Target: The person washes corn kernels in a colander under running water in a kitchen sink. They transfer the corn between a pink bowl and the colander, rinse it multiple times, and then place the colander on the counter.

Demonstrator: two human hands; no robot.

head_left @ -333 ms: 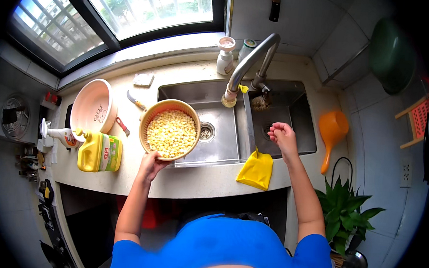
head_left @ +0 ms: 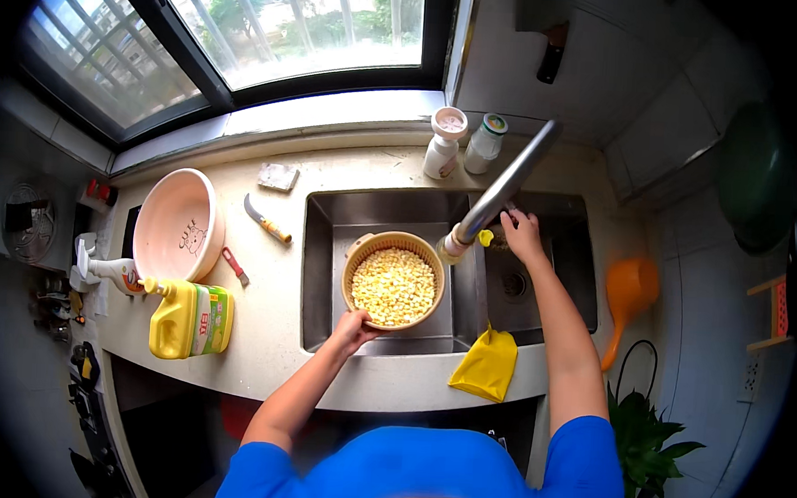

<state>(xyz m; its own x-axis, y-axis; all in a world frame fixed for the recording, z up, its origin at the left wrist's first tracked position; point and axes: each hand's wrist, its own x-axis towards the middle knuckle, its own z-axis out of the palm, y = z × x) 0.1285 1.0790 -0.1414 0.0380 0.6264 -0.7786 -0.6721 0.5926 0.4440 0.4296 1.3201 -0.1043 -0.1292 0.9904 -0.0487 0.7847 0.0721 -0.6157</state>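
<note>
My left hand grips the near rim of a round beige colander. Pale yellow corn kernels fill it, and it sits level over the left basin of the steel sink. At the foot of the curved metal faucet, behind the right basin, my right hand has its fingers closed at the handle, which they largely hide. The spout end hangs just beside the colander's right rim. No water can be seen coming from it.
A yellow cloth drapes over the sink's front edge. Left stand a pink basin, a yellow jug and a spray bottle; a curved knife and red peeler lie nearby. An orange ladle lies right.
The colander has moved right in my left hand, from the sink's left edge to over the left basin. My right hand has reached forward to the faucet's base. The view has shifted.
</note>
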